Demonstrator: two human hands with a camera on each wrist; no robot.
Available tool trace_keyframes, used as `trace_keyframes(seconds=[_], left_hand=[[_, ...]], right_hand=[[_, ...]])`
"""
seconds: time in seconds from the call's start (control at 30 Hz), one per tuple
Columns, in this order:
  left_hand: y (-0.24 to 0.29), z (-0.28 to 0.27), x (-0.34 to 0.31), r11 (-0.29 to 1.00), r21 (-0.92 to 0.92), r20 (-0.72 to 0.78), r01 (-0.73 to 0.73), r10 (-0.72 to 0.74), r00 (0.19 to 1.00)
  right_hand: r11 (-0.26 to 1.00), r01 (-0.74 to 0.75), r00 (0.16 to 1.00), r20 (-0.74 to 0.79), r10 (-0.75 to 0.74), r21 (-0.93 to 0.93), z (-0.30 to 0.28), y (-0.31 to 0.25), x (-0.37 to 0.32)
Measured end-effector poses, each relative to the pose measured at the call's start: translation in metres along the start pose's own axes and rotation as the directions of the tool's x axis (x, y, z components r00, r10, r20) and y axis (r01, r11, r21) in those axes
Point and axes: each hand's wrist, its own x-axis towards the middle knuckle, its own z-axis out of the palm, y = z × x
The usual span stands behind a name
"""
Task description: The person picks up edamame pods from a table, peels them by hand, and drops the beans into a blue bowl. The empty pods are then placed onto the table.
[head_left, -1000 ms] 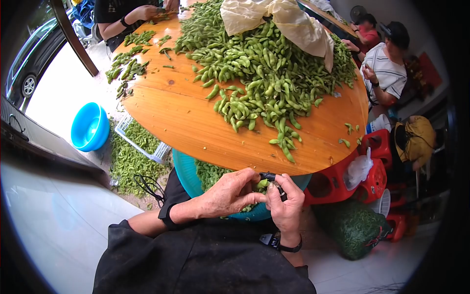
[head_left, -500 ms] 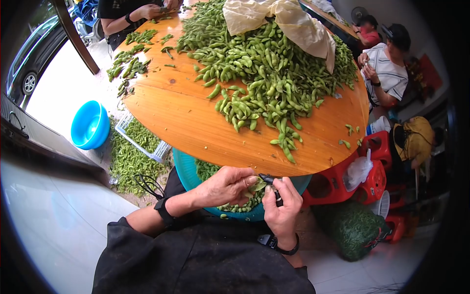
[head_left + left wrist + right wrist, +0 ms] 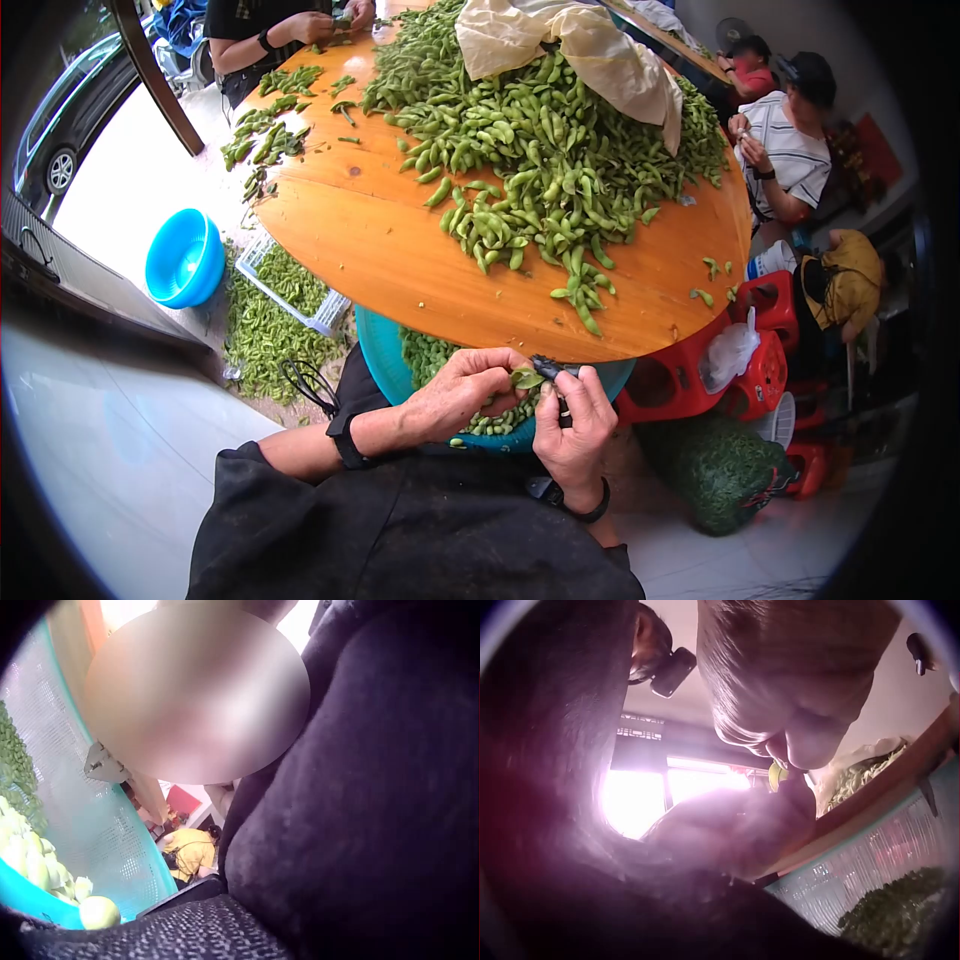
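Observation:
In the head view my left hand [image 3: 462,392] pinches a green soybean pod [image 3: 526,378] between thumb and fingers. Facing it, my right hand [image 3: 576,432] grips a small black tool [image 3: 548,367] whose tip meets the pod; the fingers cover much of it, and I cannot tell its exact kind. Both hands work just off the table's near edge, above a turquoise mesh basket [image 3: 372,350] with shelled green beans [image 3: 498,424] in it. A sliver of the pod [image 3: 778,775] shows between the hands in the right wrist view.
A large heap of pods [image 3: 530,150] covers much of the wooden table [image 3: 370,245], a cream cloth [image 3: 600,55] on top. Left on the floor are a blue basin [image 3: 185,258] and spread pods [image 3: 270,345]. Red stools [image 3: 765,375] and a green bag [image 3: 715,470] stand right. Other people sit around.
The hands parted slightly from their closer hold a second ago, and the left fingers now hold the pod at the black tool's tip. The person in the striped top has brought both hands together.

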Motion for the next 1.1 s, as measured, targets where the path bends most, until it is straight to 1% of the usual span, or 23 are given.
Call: trace_keyframes(seconds=[0.03, 0.1, 0.13, 0.17, 0.23, 0.27, 0.3, 0.37, 0.4, 0.47, 0.5, 0.57, 0.6, 0.63, 0.7, 0.73, 0.77, 0.8, 0.83, 0.87, 0.97, 1.03, 1.1], left_hand=[[0.002, 0.003, -0.001, 1.000, 0.007, 0.003, -0.002, 0.002, 1.000], [0.009, 0.011, -0.004, 0.959, 0.284, -0.040, -0.013, 0.025, 0.999], [0.007, 0.005, -0.003, 0.788, 0.594, 0.070, -0.165, 0.154, 0.986], [0.011, 0.002, -0.003, 0.782, 0.600, 0.074, -0.171, 0.158, 0.985], [0.024, -0.002, 0.002, 0.283, 0.888, 0.330, -0.363, 0.159, 0.931], [0.030, 0.000, 0.008, 0.185, 0.899, 0.353, -0.397, 0.234, 0.906], [0.038, 0.006, 0.015, 0.180, 0.898, 0.356, -0.401, 0.238, 0.904], [0.054, 0.022, 0.030, 0.002, 0.958, 0.261, -0.286, 0.405, 0.876], [0.055, 0.019, 0.045, 0.000, 0.958, 0.262, -0.287, 0.407, 0.875], [0.050, 0.006, 0.077, -0.121, 0.967, 0.253, -0.222, 0.482, 0.839], [0.051, 0.007, 0.082, -0.125, 0.967, 0.255, -0.222, 0.482, 0.839], [0.051, 0.007, 0.088, -0.173, 0.971, 0.227, -0.167, 0.427, 0.875], [0.049, 0.007, 0.090, -0.192, 0.964, 0.253, -0.184, 0.452, 0.855], [0.047, 0.005, 0.089, -0.195, 0.963, 0.256, -0.186, 0.447, 0.857], [0.044, 0.000, 0.083, -0.079, 0.951, 0.291, -0.299, 0.558, 0.777], [0.046, -0.003, 0.078, -0.043, 0.906, 0.365, -0.421, 0.584, 0.725], [0.047, -0.003, 0.069, -0.041, 0.904, 0.368, -0.425, 0.581, 0.726], [0.048, 0.000, 0.057, 0.403, 0.826, 0.179, -0.393, 0.474, 0.862], [0.050, 0.003, 0.045, 0.764, 0.596, 0.048, -0.249, 0.275, 0.960], [0.055, 0.008, 0.034, 0.851, 0.491, 0.029, -0.185, 0.197, 0.980], [0.040, -0.002, 0.020, 0.901, 0.353, 0.057, -0.253, 0.249, 0.967], [0.028, -0.003, 0.017, 0.913, 0.300, 0.064, -0.275, 0.268, 0.961], [0.020, 0.002, 0.013, 0.855, 0.414, -0.005, -0.312, 0.345, 0.939]], right_hand=[[1.000, 0.003, 1.000, -0.007, -0.003, 0.000, -0.005, 0.003, -0.001], [0.973, -0.220, 0.975, 0.053, 0.216, 0.076, -0.021, 0.011, -0.006], [0.943, -0.279, 0.960, 0.032, 0.277, 0.183, -0.032, 0.016, -0.008], [0.953, -0.278, 0.960, 0.000, 0.280, 0.120, -0.049, 0.023, -0.011], [0.954, -0.287, 0.925, 0.235, 0.299, -0.086, -0.101, 0.039, -0.015], [0.948, -0.262, 0.896, 0.320, 0.309, -0.181, -0.121, 0.041, -0.017], [0.905, -0.331, 0.850, 0.332, 0.409, -0.267, -0.135, 0.040, -0.022], [0.890, -0.279, 0.905, 0.211, 0.369, -0.360, -0.146, 0.052, -0.032], [0.863, -0.361, 0.875, 0.192, 0.445, -0.354, -0.146, 0.048, -0.030], [0.867, -0.383, 0.879, 0.161, 0.448, -0.320, -0.136, 0.048, -0.025], [0.868, -0.408, 0.880, 0.132, 0.456, -0.284, -0.129, 0.046, -0.023], [0.907, -0.361, 0.909, 0.134, 0.394, -0.218, -0.111, 0.042, -0.015], [0.910, -0.377, 0.908, 0.124, 0.400, -0.172, -0.101, 0.040, -0.011], [0.910, -0.393, 0.906, 0.115, 0.407, -0.128, -0.091, 0.037, -0.008], [0.922, -0.385, 0.919, 0.071, 0.387, -0.046, -0.070, 0.040, -0.006], [0.911, -0.410, 0.911, 0.078, 0.406, 0.046, -0.059, 0.039, -0.005], [0.891, -0.432, 0.902, 0.088, 0.424, 0.139, -0.049, 0.036, -0.003], [0.799, -0.523, 0.851, 0.142, 0.505, 0.296, -0.040, 0.030, -0.002], [0.672, -0.596, 0.795, 0.211, 0.568, 0.439, -0.031, 0.025, 0.000], [0.567, -0.618, 0.773, 0.291, 0.563, 0.545, -0.025, 0.020, 0.004], [0.273, -0.675, 0.703, 0.485, 0.521, 0.685, -0.011, 0.016, 0.012], [0.198, -0.684, 0.681, 0.516, 0.521, 0.702, -0.006, 0.016, 0.014], [0.126, -0.689, 0.658, 0.543, 0.522, 0.714, -0.004, 0.015, 0.014]])
